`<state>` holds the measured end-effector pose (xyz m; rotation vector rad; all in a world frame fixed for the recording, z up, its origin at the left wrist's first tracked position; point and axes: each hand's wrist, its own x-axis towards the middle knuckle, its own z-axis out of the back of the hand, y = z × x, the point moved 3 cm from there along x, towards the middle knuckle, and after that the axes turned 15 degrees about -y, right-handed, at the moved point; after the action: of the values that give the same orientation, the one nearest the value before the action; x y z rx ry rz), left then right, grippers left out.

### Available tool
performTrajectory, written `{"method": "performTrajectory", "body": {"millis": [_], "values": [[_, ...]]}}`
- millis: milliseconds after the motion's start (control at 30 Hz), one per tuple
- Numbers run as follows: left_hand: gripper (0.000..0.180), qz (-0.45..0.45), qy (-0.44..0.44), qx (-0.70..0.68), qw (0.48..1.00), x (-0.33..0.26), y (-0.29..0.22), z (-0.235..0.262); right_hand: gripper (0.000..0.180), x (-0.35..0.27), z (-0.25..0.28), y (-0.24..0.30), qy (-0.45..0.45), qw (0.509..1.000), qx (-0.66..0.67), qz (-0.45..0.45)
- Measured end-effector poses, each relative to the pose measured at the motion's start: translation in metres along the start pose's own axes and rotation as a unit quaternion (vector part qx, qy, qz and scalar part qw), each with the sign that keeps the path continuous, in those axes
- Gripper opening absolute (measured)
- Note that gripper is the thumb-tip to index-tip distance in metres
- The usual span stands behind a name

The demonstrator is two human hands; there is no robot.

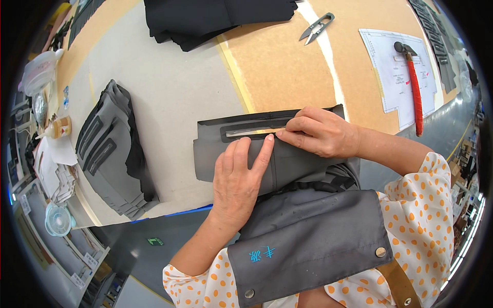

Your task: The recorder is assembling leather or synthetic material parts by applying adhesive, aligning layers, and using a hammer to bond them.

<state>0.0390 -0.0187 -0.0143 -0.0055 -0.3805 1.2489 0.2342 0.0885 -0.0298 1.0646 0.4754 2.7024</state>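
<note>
The left hand (239, 172) lay palm down, reaching up from the lower edge, its fingers spread apart and pressing on a gray fabric panel (233, 161) without gripping it; the index finger stretched to the lower rim of the slot (246, 132). The right hand (318, 131) came in from the right with its wrist slightly raised and fingers bent, thumb and index nearly together at the slot's right end; whether they pinched the rim could not be told. The two hands almost met there. The one panel under them lay at the tabletop's (277, 66) near edge, in front of the person's gray apron (313, 236), its long axis running left to right and rising slightly rightward. Its single visible slot, black-bordered, ran the same way. To the left sat one stack of gray pieces (120, 154), too overlapped to count, its length slanting down toward the lower right, with two dark-framed strips on top. Beyond the panel were one heap of black fabric (221, 18) and one pair of snips (318, 28), blades toward the lower left. Farther right, one red-handled hammer (417, 97) lay across one printed paper sheet (380, 66), head away from the person. One squat bottle (62, 127) stood at the far left.
</note>
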Motion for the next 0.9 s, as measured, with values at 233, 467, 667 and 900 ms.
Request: {"method": "performTrajectory", "body": {"millis": [233,467,667,900], "values": [[0.062,-0.014,-0.006,0.011,1.000,-0.002,-0.001,-0.001,0.037,-0.004,0.002,-0.001,0.005,1.000,0.008,-0.016],[0.067,0.026,0.017,-0.010,0.999,-0.003,-0.004,-0.001,0.037,-0.005,0.005,0.000,0.005,1.000,-0.012,0.015],[0.066,0.026,0.012,0.002,1.000,0.000,-0.007,-0.001,0.037,-0.004,0.005,0.001,0.000,0.999,-0.021,0.027],[0.064,-0.009,0.003,0.048,0.999,0.000,-0.023,-0.007,0.038,-0.010,0.011,-0.001,0.004,1.000,-0.012,0.016]]}}
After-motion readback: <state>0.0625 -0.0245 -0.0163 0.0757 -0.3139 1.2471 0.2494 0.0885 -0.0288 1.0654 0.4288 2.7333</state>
